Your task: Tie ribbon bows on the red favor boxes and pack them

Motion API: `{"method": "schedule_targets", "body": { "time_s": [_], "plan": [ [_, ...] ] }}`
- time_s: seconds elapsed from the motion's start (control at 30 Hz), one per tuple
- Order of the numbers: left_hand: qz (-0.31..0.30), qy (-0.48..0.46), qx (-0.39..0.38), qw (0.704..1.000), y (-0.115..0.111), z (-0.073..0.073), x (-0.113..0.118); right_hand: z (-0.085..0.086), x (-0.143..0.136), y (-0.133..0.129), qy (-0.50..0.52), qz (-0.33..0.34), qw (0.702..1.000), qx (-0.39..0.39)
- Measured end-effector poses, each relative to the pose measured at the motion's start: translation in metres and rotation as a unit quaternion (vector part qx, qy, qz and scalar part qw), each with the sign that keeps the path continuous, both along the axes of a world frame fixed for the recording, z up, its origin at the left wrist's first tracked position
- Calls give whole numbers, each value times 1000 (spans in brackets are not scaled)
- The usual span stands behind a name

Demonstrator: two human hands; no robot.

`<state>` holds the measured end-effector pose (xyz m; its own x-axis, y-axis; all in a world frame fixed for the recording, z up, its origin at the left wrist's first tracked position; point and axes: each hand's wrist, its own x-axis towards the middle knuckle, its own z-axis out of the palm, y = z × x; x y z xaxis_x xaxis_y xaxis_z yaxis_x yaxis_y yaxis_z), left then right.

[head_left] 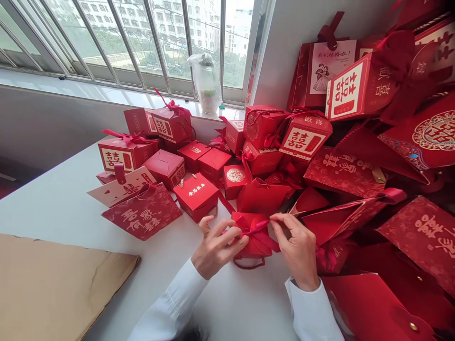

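Observation:
A small red gift box [253, 248] stands on the white table in front of me, with a red ribbon [259, 227] tied in a bow on its top. My left hand [218, 246] is at the box's left side, its fingers curled closed over the left part of the bow; the fingertips partly cover the ribbon. Between thumb and index finger of my right hand [297, 246], the ribbon's right loop is pinched. A dark red cord handle [250, 265] hangs at the box's near side. Right behind stands another red box [263, 196].
Red gift boxes, such as one with gold lettering [196, 192], crowd the table's far side. Red gift bags [377, 303] pile up on the right. A cardboard sheet [60, 284] lies at left. A bagged bottle [207, 90] stands on the barred window's sill.

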<state>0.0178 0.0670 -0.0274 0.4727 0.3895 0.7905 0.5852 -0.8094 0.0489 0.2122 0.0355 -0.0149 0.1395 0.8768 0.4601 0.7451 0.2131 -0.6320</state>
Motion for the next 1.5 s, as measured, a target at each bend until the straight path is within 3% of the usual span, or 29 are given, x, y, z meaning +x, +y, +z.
{"method": "schedule_targets", "body": {
  "time_s": [0.07, 0.23, 0.33, 0.43, 0.63, 0.83, 0.93, 1.0, 1.07, 1.13, 1.3, 1.4, 1.5],
  "plan": [
    [4, 1, 7, 1000, 0, 1, 0, 1, 2, -1, 28, -16, 999, -24],
    [4, -7, 5, 1000, 0, 0, 1, 5, 3, 0, 43, 64, 994, -78],
    [4, -8, 10, 1000, 1, 0, 1, 5, -4, 3, 55, 73, 993, -79],
    [4, -3, 10, 1000, 0, 0, 0, 1, -12, 4, 52, 33, 997, -55],
    [5, -3, 3, 1000, -2, -2, 0, -13, -20, -3, -30, -12, 997, 70],
    [-27, 20, -39, 999, 0, -1, -5, -24, -22, -6, 131, -72, 988, -33],
    [-84, 5, -98, 992, -3, 3, -9, -29, -23, -5, 189, -66, 979, -38],
    [-106, -58, -163, 979, -7, 8, -10, -30, -25, -4, 198, -65, 978, -23],
    [-64, -156, -238, 957, -11, 13, -8, -30, -26, -4, 189, -66, 980, -5],
    [20, -213, -304, 928, -11, 19, -2, -30, -27, -3, 175, -65, 982, 17],
    [168, -87, -358, 914, -8, 25, 22, -30, -28, -4, 132, -53, 987, 68],
    [196, -49, -340, 918, -8, 20, 31, -30, -29, -5, 110, -53, 989, 86],
    [164, -84, -355, 917, -6, 12, 30, -32, -29, -7, 93, -60, 989, 98]
  ]
}}
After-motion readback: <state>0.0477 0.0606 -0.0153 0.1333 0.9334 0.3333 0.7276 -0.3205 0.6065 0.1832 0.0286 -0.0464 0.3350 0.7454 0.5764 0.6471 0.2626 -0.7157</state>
